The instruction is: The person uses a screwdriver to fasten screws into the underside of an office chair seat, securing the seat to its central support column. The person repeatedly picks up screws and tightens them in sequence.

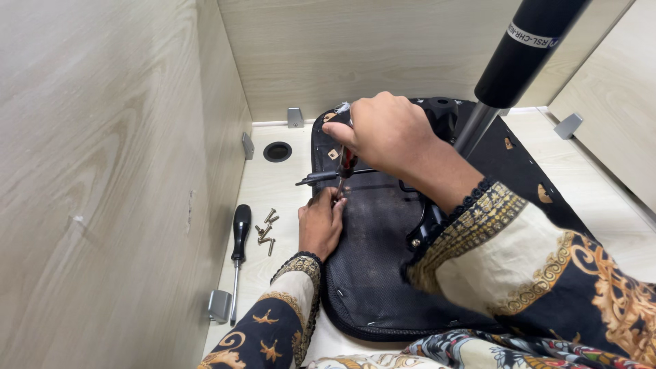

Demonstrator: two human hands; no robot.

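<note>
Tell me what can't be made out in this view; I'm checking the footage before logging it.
Head view only:
- Screwdriver tip: hidden between the left hand and right hand.
- Gas cylinder: top cut off by the frame edge.
- Loose screws: too small to count surely.
- Seat underside: partly covered by sleeves.

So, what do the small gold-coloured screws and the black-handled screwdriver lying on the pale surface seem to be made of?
The small gold-coloured screws look like metal with a brassy plating: they glint yellow. The black-handled screwdriver seems to have a glossy plastic or rubber handle, judging by its sheen, and a thin, grey, shiny shaft, probably steel.
</note>
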